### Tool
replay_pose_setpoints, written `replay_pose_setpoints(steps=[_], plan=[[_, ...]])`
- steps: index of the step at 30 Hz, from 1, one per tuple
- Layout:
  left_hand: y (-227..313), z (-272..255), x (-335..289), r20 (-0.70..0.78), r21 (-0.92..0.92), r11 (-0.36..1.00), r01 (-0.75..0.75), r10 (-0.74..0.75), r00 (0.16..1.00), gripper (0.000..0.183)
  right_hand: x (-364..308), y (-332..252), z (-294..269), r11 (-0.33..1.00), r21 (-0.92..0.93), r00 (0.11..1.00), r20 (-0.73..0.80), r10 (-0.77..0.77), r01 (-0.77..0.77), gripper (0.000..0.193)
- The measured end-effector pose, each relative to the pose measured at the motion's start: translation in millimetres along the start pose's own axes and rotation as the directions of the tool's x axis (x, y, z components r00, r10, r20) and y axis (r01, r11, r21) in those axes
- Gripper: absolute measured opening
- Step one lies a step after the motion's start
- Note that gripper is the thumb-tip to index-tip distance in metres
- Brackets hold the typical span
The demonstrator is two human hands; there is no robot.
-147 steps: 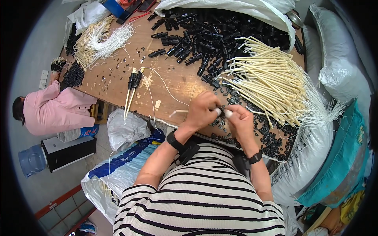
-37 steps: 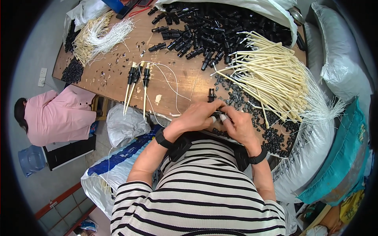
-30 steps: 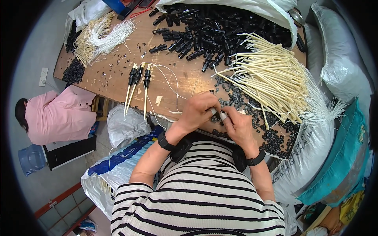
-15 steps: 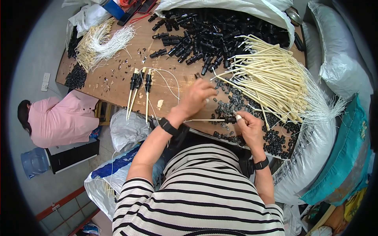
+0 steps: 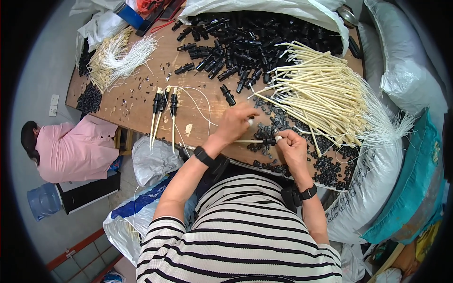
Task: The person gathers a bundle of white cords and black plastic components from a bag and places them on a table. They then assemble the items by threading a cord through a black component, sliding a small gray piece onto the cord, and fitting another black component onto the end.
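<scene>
My right hand (image 5: pixel 293 145) is closed in a pinch at the end of a black plastic fitting (image 5: pixel 269 141), with a short white tip or thread showing at the fingertips. A thin cream tube (image 5: pixel 248 141) runs left from this fitting, below my left hand. My left hand (image 5: pixel 236 123) hovers over small black pieces (image 5: pixel 266 126), fingers curled together and a white wrap on one digit. What it pinches, if anything, is too small to make out. Just beyond it lies a loose black fitting (image 5: pixel 228 95).
A heap of black fittings (image 5: pixel 222 56) spills from a white sack (image 5: pixel 269 6). At right lies a bundle of cream tubes (image 5: pixel 316 96) with white strings. Three tubes with fittings (image 5: pixel 173 106) lie left. Full sacks (image 5: pixel 401 188) flank the table's right edge. A person in pink (image 5: pixel 78 148) sits at left.
My left hand has come down slightly toward my right hand, exposing the loose black fitting. My right hand has shifted a little left with the fitting and tube.
</scene>
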State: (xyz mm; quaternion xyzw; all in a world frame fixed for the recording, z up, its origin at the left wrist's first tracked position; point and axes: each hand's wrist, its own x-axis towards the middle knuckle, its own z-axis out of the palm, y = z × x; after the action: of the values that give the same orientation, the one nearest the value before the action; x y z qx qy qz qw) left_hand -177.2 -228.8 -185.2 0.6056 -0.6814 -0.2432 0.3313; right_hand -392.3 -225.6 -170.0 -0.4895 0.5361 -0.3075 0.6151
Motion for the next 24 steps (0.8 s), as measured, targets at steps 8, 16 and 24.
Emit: replay_pose_setpoints(steps=[8, 16, 24], plan=[[47, 17, -20, 0.034, -0.521, 0.839, 0.155, -0.160, 0.986, 0.023, 4, -5, 10, 0.997, 0.075, 0.996, 0.082, 0.026, -0.032, 0.011], [56, 9, -24, -0.061, -0.556, 0.827, 0.088, -0.146, 0.987, 0.039, 0, -3, 10, 1.000, 0.020, 0.999, 0.042, -0.009, 0.008, 0.011], [58, 12, -24, -0.161, -0.317, 0.944, -0.093, 0.043, 0.986, 0.047, -3, -7, 14, 0.895, 0.433, 0.990, 0.127, 0.062, -0.111, 0.013]])
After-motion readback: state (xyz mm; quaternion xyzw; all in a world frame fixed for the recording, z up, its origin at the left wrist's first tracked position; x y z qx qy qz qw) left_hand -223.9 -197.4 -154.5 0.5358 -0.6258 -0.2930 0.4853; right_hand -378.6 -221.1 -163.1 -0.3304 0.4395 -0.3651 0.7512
